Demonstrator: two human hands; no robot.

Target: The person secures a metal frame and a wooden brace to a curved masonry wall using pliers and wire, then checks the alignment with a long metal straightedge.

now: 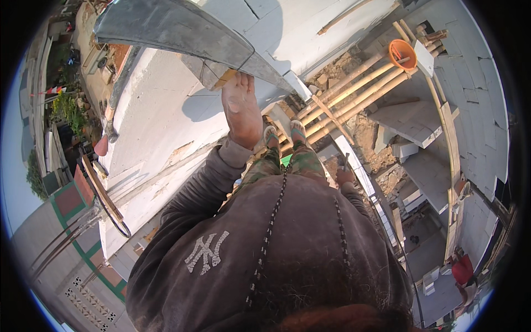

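My left hand is raised in front of me, its fingers closed against a grey piece with a yellow edge, whose kind I cannot make out. That piece sits against the underside of a long grey rendered column or beam, which slants down to the right. Low on my right, my right hand is closed around a thin tool; its working end is too small to tell. A white wall face runs beside my left arm.
Bamboo poles lie side by side under my feet. An orange bucket stands at their far right end. Rubble and grey slabs lie below on the right. A timber upright stands beyond. Another person shows at the lower right.
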